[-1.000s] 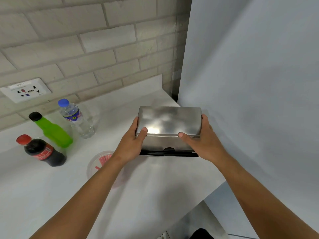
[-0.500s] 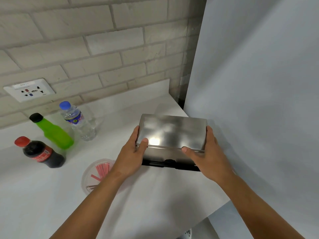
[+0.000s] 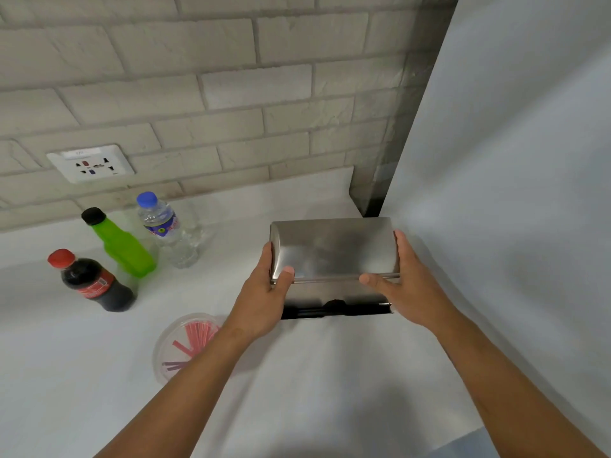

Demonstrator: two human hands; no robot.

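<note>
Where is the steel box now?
In the head view the steel box sits right of centre on the counter, held between left hand and right hand, beside the grey panel.

arms: 2 forward | left hand (image 3: 264, 297): clasping | right hand (image 3: 411, 290): clasping

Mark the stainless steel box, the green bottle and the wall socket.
stainless steel box (image 3: 334, 249): head view, middle of its shiny top face.
green bottle (image 3: 124, 247): head view, green body below the black cap.
wall socket (image 3: 91, 163): head view, centre of the white faceplate.
</note>
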